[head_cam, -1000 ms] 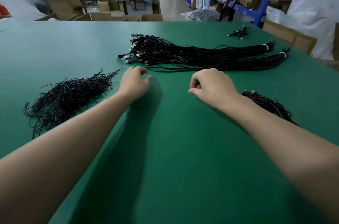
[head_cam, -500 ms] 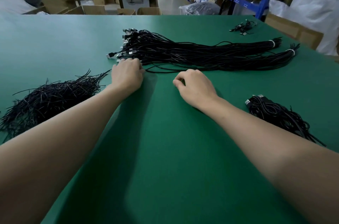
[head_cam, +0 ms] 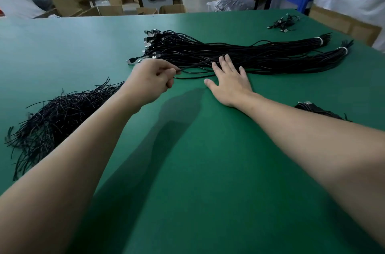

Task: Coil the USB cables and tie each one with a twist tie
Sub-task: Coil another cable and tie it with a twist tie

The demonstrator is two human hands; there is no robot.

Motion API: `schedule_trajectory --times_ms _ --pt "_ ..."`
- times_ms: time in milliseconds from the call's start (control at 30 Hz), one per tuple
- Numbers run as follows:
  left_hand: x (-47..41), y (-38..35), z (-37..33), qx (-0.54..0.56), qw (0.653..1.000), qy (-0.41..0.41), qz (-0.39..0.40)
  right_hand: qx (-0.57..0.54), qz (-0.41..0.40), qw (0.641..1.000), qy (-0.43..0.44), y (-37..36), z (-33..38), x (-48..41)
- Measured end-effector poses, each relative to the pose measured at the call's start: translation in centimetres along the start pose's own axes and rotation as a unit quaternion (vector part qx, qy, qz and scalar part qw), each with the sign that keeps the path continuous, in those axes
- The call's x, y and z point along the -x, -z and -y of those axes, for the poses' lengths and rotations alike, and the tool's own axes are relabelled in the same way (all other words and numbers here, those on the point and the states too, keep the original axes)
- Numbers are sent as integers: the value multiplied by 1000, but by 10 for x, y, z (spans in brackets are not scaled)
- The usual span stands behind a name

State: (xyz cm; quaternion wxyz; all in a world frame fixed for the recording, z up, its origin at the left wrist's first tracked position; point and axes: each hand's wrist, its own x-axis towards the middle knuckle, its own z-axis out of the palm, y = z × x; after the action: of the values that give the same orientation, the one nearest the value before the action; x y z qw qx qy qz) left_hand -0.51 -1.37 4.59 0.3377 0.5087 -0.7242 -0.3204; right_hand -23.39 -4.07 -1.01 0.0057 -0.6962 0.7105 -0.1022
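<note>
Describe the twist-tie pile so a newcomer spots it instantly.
On the green table, look at the near left side. The twist ties lie there in a loose heap: short, thin, plugless strands, unlike the long cables farther ahead.

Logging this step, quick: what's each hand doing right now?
Left hand: pinching one cable.
Right hand: open, fingers resting flat on the bundle.

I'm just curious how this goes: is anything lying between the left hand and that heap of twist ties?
Nothing visible does. Only bare green table separates the left hand, whose fingers pinch one cable, from the twist ties.
</note>
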Motion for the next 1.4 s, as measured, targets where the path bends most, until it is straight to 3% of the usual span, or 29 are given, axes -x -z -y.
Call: schedule_trajectory --times_ms 233,333,467,533,633,800,933,1000,1100,1167,1233,1300,1400 --pt "-8 18 -5 142 985 -5 -97 -7 -189 979 77 0 4 20" --pt "-5 18 -2 179 979 3 -101 -68 -137 985 82 1 3 15" --pt "3 25 1 178 980 -12 -92 -52 -70 996 -18 3 -6 -2" --pt "7 38 7 186 974 -10 -126 -60 -17 995 -74 0 -10 -7" --pt "15 72 23 268 941 23 -206 -50 36 994 -91 -4 -12 -10" --pt "41 101 40 354 884 50 -301 -59 38 992 -101 -1 -8 -10" --pt "67 57 23 312 924 80 -208 -159 -19 987 -32 15 4 9" --pt "80 30 12 274 950 80 -128 -359 18 933 -12 28 23 29" --pt "98 2 -1 242 967 66 -52 -645 155 748 -20 41 59 67" --pt "107 -8 -7 218 974 49 -22 -706 219 672 -36 43 79 95" --pt "118 -15 -11 202 979 37 4 -727 229 645 -46 47 91 121" --pt "130 -20 -12 190 981 34 28 -738 197 644 -43 51 93 141" --pt "142 -18 -9 105 993 30 51 -786 147 600 -39 64 85 159"
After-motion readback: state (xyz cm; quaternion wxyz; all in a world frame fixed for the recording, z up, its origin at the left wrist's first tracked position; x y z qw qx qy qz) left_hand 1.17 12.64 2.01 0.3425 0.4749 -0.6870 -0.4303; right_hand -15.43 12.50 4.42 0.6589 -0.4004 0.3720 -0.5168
